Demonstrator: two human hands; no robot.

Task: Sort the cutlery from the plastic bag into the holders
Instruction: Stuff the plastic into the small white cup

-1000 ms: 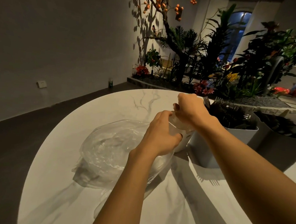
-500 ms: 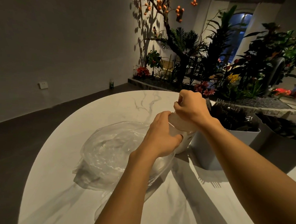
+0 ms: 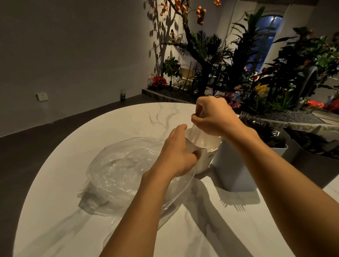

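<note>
A crumpled clear plastic bag point(image 3: 122, 171) lies on the white marble table point(image 3: 64, 211). Just right of it stands a small white holder point(image 3: 207, 159). My left hand point(image 3: 178, 152) grips the holder's near side, thumb on the front wall. Above the holder's mouth, my right hand point(image 3: 213, 116) pinches a bunch of clear plastic cutlery point(image 3: 197, 134) whose lower ends reach into the holder. Two larger white holders stand further right: one point(image 3: 235, 172) filled with dark forks point(image 3: 260, 128), the other point(image 3: 317, 163) holding dark cutlery.
The table's round edge curves off to the left above a dark floor. Behind the table runs a planter bed point(image 3: 217, 71) with dense plants, flowers and a tree bearing orange fruit. A grey wall with a socket point(image 3: 42, 96) stands on the left.
My right hand has risen from the small holder's rim, so the clear cutlery it pinches now shows above the opening. My left hand has kept its grip on the holder.
</note>
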